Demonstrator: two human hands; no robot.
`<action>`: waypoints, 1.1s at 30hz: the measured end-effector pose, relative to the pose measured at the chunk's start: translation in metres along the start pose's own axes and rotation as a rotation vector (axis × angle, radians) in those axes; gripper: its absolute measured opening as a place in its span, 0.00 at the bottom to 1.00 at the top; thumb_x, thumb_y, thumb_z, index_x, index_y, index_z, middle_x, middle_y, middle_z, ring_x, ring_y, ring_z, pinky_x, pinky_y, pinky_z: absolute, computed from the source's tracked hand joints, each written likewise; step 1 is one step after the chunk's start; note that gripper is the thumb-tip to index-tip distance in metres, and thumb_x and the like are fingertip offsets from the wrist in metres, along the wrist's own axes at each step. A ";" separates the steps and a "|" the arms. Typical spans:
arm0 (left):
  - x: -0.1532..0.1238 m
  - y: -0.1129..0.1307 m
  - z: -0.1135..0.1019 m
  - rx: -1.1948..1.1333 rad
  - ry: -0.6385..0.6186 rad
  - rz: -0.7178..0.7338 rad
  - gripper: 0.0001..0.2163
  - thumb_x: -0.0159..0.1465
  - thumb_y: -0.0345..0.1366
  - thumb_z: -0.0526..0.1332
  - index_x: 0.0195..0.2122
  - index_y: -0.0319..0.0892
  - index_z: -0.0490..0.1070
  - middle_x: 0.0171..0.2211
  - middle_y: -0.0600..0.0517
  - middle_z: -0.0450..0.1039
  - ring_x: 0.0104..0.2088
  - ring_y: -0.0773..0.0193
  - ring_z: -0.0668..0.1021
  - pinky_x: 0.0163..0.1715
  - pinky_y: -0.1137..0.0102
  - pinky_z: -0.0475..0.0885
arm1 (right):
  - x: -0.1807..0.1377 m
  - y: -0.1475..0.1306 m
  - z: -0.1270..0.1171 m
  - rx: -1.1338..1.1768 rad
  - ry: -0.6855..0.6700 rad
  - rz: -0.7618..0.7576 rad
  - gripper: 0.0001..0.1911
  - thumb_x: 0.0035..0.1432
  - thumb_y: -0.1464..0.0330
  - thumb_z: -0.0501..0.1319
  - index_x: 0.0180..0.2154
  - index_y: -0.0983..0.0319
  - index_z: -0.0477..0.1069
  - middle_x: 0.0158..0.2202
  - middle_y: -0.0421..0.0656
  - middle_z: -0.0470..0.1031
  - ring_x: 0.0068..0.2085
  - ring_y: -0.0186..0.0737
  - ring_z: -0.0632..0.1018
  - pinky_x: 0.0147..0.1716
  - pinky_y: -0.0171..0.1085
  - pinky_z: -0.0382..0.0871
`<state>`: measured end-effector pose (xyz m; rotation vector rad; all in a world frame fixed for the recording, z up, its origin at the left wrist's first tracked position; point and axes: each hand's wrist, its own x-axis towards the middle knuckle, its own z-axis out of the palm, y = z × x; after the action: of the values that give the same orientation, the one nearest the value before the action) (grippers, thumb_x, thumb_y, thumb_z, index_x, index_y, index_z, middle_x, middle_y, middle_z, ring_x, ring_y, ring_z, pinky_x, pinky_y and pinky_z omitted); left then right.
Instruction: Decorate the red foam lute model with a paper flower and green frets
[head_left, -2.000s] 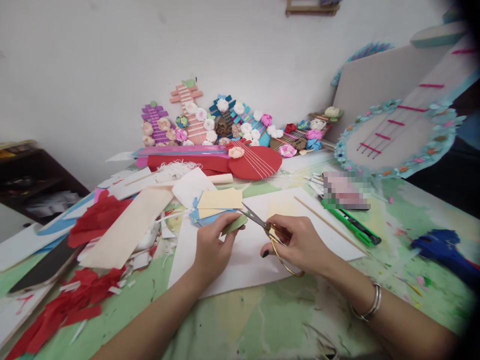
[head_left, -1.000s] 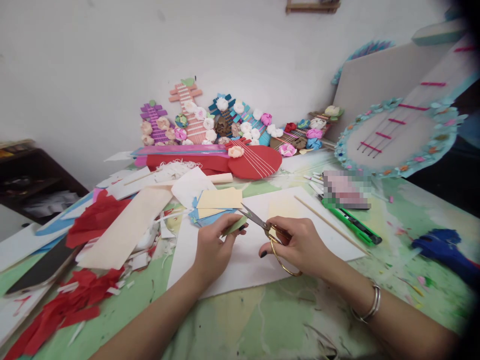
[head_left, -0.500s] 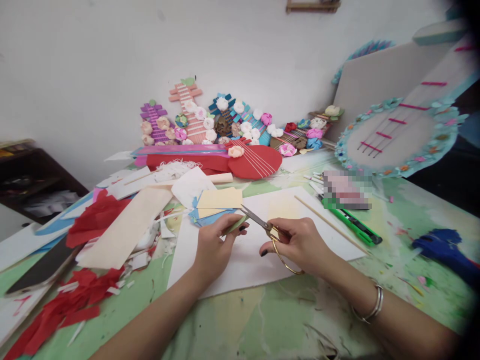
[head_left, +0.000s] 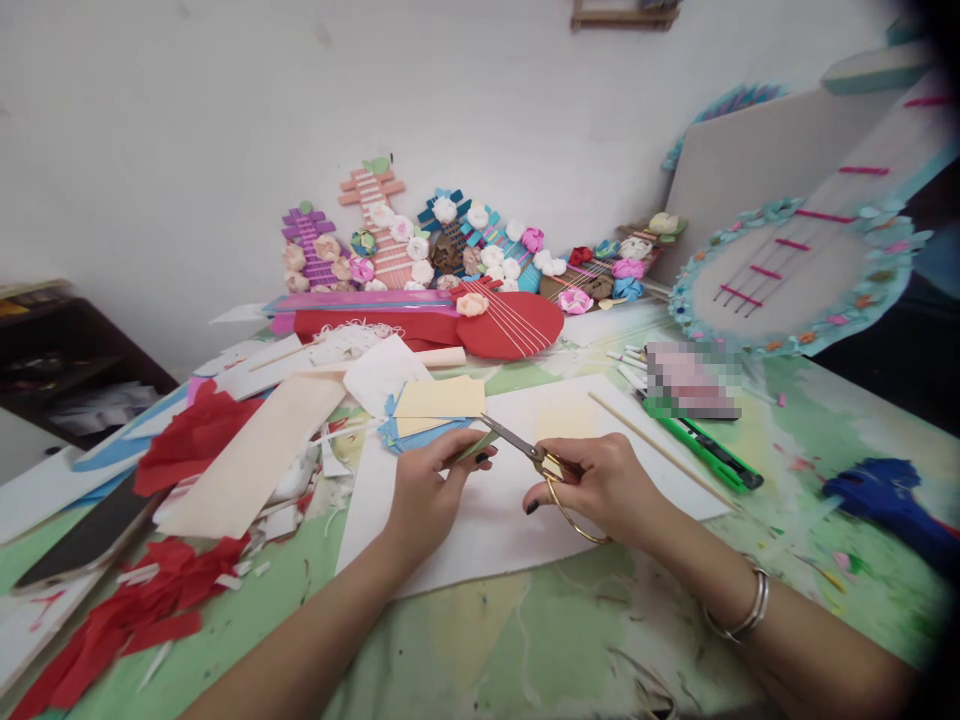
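My right hand grips a pair of scissors by its gold handles, the thumb beside one loop. The blades point left and lie close together at a small green piece of paper. That piece is pinched in my left hand, mostly hidden behind the fingers. Both hands are above a large white sheet. Just beyond my left hand, pale yellow paper pieces rest on blue paper. Another pale yellow piece lies on the sheet behind my right hand.
A thin wooden stick and a green box cutter lie to the right, with a blue glue gun farther out. Red scraps and a cream strip cover the left. Flower-decorated craft instruments line the wall.
The scissor blades have drawn closer together at the green paper, and my right thumb has shifted slightly. My left hand stays in nearly the same place.
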<state>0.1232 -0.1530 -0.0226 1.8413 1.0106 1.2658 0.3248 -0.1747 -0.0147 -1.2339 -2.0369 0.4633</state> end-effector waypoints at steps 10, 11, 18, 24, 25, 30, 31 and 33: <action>0.000 0.001 0.000 -0.012 -0.021 -0.004 0.05 0.59 0.29 0.57 0.35 0.40 0.73 0.31 0.50 0.77 0.30 0.64 0.80 0.34 0.70 0.77 | 0.000 0.000 0.001 -0.025 0.019 -0.016 0.23 0.47 0.51 0.63 0.18 0.63 0.63 0.15 0.33 0.52 0.21 0.28 0.52 0.19 0.29 0.48; 0.000 0.002 0.000 -0.025 -0.025 -0.017 0.05 0.59 0.30 0.57 0.35 0.39 0.73 0.31 0.50 0.77 0.30 0.64 0.80 0.33 0.70 0.77 | 0.001 0.000 0.001 -0.025 0.030 -0.014 0.23 0.47 0.51 0.63 0.18 0.63 0.64 0.15 0.33 0.52 0.21 0.28 0.53 0.18 0.29 0.48; 0.003 0.006 -0.003 -0.166 -0.049 -0.137 0.06 0.60 0.33 0.58 0.35 0.38 0.73 0.31 0.49 0.77 0.26 0.64 0.79 0.30 0.69 0.78 | 0.005 0.005 -0.009 -0.041 0.154 0.128 0.18 0.48 0.53 0.63 0.28 0.62 0.72 0.15 0.33 0.55 0.20 0.29 0.55 0.18 0.30 0.49; 0.003 0.007 -0.003 -0.183 -0.140 -0.125 0.07 0.60 0.32 0.56 0.34 0.38 0.74 0.30 0.49 0.77 0.26 0.64 0.79 0.29 0.68 0.77 | 0.004 -0.004 -0.005 -0.063 0.011 0.106 0.17 0.45 0.54 0.65 0.29 0.61 0.69 0.16 0.32 0.55 0.20 0.29 0.56 0.19 0.30 0.48; 0.003 0.007 -0.003 -0.181 -0.153 -0.120 0.07 0.61 0.32 0.56 0.34 0.39 0.74 0.30 0.49 0.76 0.26 0.64 0.79 0.29 0.69 0.77 | 0.003 -0.006 -0.005 -0.068 0.006 0.098 0.18 0.45 0.54 0.65 0.28 0.61 0.68 0.16 0.32 0.56 0.20 0.29 0.56 0.19 0.29 0.48; 0.002 0.008 -0.002 -0.159 -0.205 -0.101 0.08 0.61 0.32 0.55 0.32 0.39 0.73 0.28 0.50 0.76 0.25 0.65 0.78 0.28 0.69 0.76 | 0.002 -0.006 -0.003 -0.096 -0.030 0.074 0.19 0.43 0.53 0.65 0.28 0.61 0.67 0.17 0.32 0.55 0.21 0.29 0.56 0.20 0.29 0.49; 0.002 0.008 -0.002 -0.156 -0.210 -0.098 0.08 0.61 0.31 0.55 0.32 0.39 0.73 0.29 0.50 0.76 0.25 0.65 0.78 0.28 0.70 0.76 | 0.002 -0.006 -0.003 -0.100 -0.035 0.073 0.20 0.43 0.52 0.65 0.28 0.61 0.67 0.17 0.32 0.54 0.21 0.29 0.56 0.20 0.29 0.49; 0.002 0.007 -0.002 -0.155 -0.217 -0.097 0.08 0.61 0.31 0.54 0.32 0.39 0.73 0.29 0.49 0.76 0.26 0.65 0.78 0.28 0.70 0.76 | 0.001 -0.005 -0.003 -0.106 -0.041 0.071 0.20 0.43 0.52 0.65 0.29 0.61 0.67 0.17 0.32 0.55 0.21 0.29 0.57 0.20 0.29 0.49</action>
<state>0.1230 -0.1544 -0.0151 1.7459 0.8490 1.0314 0.3237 -0.1762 -0.0087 -1.3736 -2.0805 0.4217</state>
